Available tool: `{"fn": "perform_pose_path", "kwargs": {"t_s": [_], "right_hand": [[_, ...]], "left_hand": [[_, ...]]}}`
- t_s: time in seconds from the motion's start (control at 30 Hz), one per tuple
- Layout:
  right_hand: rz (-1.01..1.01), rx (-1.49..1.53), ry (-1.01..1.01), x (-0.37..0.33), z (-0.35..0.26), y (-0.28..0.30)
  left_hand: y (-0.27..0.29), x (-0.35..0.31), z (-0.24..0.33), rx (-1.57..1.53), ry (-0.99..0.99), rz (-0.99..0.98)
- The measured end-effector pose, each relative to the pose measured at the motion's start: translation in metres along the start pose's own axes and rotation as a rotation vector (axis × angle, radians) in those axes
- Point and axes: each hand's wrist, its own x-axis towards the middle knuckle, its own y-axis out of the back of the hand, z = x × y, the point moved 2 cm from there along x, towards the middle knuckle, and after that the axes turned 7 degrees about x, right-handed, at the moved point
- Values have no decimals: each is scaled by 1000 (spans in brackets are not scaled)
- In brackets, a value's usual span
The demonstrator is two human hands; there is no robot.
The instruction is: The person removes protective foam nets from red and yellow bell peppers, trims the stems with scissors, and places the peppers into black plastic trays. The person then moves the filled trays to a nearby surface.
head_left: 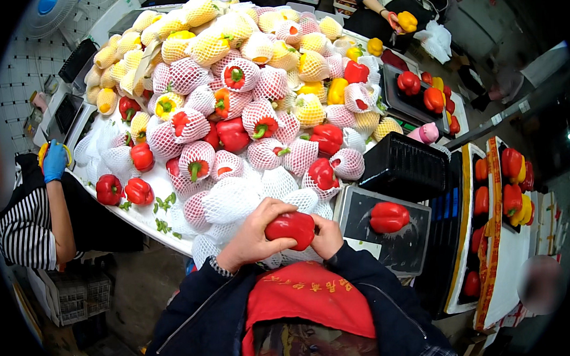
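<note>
A red bell pepper (291, 228) is held in front of my chest, between both hands. My left hand (251, 237) wraps round its left side, fingers over the top and thumb along the near side. At its right end, my right hand (328, 236) is closed against it, with some fingertips hidden behind the pepper. Just beyond my hands lie empty white foam net sleeves (224, 200). A large heap of red and yellow peppers in foam nets (231, 103) covers the table. To my right, another red pepper (389, 217) rests on a dark scale platform (414, 235).
Stacked black trays (407, 165) stand beyond the scale. Foam boxes (497, 230) with red and yellow peppers are at the far right. A co-worker's blue-gloved hand (55, 161) is at the left table edge. Another person holds a yellow pepper (407, 22) at the back right.
</note>
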Motion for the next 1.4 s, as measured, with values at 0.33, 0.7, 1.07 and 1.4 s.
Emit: {"fn": "perform_pose_path", "kwargs": {"t_s": [0.33, 0.7, 1.07, 1.4], "right_hand": [[-57, -264, 303, -9, -78, 29], [-14, -170, 89, -72, -78, 77], [1001, -120, 37, -136, 10, 178], [973, -341, 89, -142, 14, 164]], "left_hand": [[-25, -7, -23, -704, 605, 149], [-45, 15, 30, 179, -15, -35], [-55, -30, -56, 751, 300, -115], [-68, -56, -53, 653, 173, -268]]}}
